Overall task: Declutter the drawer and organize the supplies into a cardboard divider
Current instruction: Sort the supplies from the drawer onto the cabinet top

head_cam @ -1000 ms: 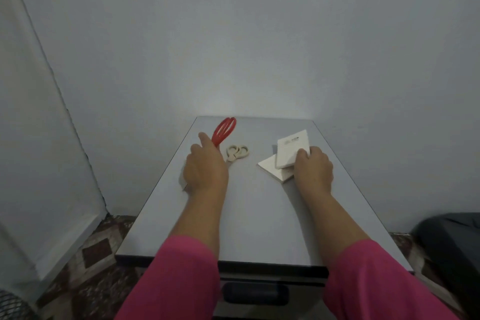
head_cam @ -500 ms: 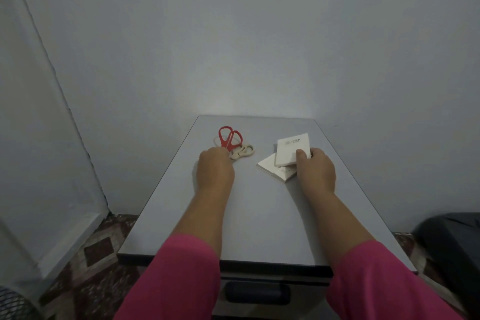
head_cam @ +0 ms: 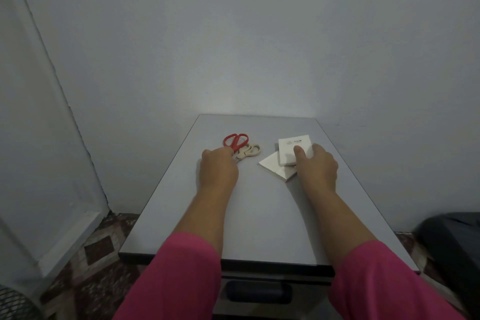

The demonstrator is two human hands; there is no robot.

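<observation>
Resting near the far end of the grey cabinet top (head_cam: 259, 215): left hand (head_cam: 218, 170) curled at the blades of the red scissors (head_cam: 235, 143), grip hidden behind the knuckles; right hand (head_cam: 317, 167) flat, fingers spread, pressing the upper white pad (head_cam: 292, 149), stacked askew on a second pad (head_cam: 275, 167). Beige scissors (head_cam: 248, 152) touching the red pair. Likely risks: dragging the beige pair along, or sliding the top pad off. Closed drawer (head_cam: 259, 291) partly cut off by sleeves; no cardboard divider anywhere visible.
</observation>
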